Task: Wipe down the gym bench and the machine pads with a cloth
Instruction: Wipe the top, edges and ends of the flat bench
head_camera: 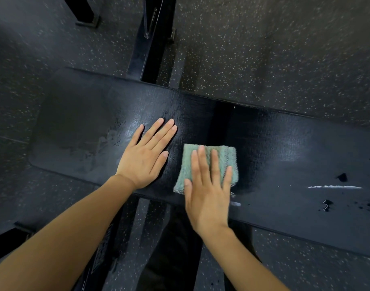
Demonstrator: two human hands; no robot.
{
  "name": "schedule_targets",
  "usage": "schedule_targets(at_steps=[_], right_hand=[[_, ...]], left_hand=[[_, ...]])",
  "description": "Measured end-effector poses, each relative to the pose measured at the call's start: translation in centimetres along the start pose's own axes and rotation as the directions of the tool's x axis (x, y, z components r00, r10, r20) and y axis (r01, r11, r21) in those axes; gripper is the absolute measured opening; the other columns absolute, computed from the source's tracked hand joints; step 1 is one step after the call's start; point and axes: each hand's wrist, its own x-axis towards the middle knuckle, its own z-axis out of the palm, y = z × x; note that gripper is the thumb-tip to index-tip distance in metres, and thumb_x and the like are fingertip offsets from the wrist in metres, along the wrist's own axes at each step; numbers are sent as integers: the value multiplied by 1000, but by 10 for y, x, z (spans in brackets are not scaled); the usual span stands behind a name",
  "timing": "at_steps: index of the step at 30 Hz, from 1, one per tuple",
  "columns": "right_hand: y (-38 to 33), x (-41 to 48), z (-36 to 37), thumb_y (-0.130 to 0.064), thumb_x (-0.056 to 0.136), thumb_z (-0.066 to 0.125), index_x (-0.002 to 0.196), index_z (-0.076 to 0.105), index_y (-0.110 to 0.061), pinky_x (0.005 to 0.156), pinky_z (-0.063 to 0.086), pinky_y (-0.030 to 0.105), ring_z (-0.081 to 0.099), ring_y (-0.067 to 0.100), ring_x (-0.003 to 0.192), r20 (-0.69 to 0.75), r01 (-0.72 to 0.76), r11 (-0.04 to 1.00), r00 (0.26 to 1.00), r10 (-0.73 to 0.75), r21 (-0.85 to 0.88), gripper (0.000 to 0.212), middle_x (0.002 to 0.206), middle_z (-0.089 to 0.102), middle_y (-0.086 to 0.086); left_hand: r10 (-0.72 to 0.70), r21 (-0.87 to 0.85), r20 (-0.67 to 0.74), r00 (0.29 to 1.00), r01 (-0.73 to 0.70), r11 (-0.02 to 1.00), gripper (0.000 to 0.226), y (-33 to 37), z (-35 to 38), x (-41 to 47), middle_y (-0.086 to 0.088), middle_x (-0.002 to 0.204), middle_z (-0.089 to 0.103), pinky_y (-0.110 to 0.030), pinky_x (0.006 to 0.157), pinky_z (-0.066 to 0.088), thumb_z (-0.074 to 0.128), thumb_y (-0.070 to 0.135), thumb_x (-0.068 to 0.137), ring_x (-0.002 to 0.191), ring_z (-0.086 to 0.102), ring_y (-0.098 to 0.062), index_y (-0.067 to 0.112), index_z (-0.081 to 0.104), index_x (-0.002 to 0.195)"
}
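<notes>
Fingers (pixel 203 162) of right hand (pixel 207 192) press cloth (pixel 226 158) flat on bench (pixel 284 143).

Dark rubber flooring (pixel 284 49) flecked with pale specks fills the frame. It looks greyer and brighter at the upper right and dimmer toward the left edge. A black metal leg (pixel 79 6) with a flat foot stands at the upper left. Another black beam (pixel 139 59) runs down from the top centre.
</notes>
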Motion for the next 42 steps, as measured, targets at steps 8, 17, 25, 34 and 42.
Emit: schedule_targets(at_steps=[8, 17, 25, 34, 42], right_hand=[[-21, -2, 2, -37, 102, 20, 159, 15, -17, 121, 8, 49, 9, 23, 153, 69, 93, 996, 993, -92, -11, 61, 167, 9, -1], [40, -39, -5, -35, 101, 29, 157, 24, -17, 120, 12, 49, 15, 21, 152, 37, 141, 990, 989, -140, -24, 59, 165, 18, -2], [-17, -24, 9, -38, 101, 19, 159, 6, -17, 120, 0, 54, 4, 26, 153, 95, 174, 983, 981, -169, -53, 63, 167, 3, 0], [-14, -22, 8, -37, 101, 22, 159, 13, -18, 120, 5, 49, 8, 21, 153, 68, 143, 990, 988, -142, -16, 61, 166, 9, -2], [64, -50, -5, -35, 102, 23, 159, 12, -20, 122, 2, 47, 8, 19, 153, 30, 24, 999, 999, -23, -33, 59, 166, 12, -4]], left_hand=[[6, 5, -2, 1000, -6, 1000, 58, 0, -1, 0, 1, 166, 17, -47, 123, 12, 23, 29, 102, 154, 12, -18, 17, 20, 159], [-2, 8, 8, 1000, 2, 1000, 58, 0, -1, -1, 3, 167, 13, -47, 123, 11, 22, 31, 103, 154, 7, -17, 19, 16, 159], [-1, 18, -13, 1000, 2, 1000, 59, 1, 0, 1, 2, 166, 15, -47, 123, 12, 24, 29, 102, 154, 10, -17, 17, 18, 159], [5, 11, -12, 1000, -5, 1000, 59, 0, -1, 0, 2, 166, 15, -47, 123, 13, 25, 27, 101, 154, 10, -17, 17, 19, 159], [1, 7, -1, 1000, -1, 1000, 58, 1, -2, 1, 2, 167, 14, -46, 124, 9, 21, 29, 102, 154, 8, -17, 18, 17, 159]])
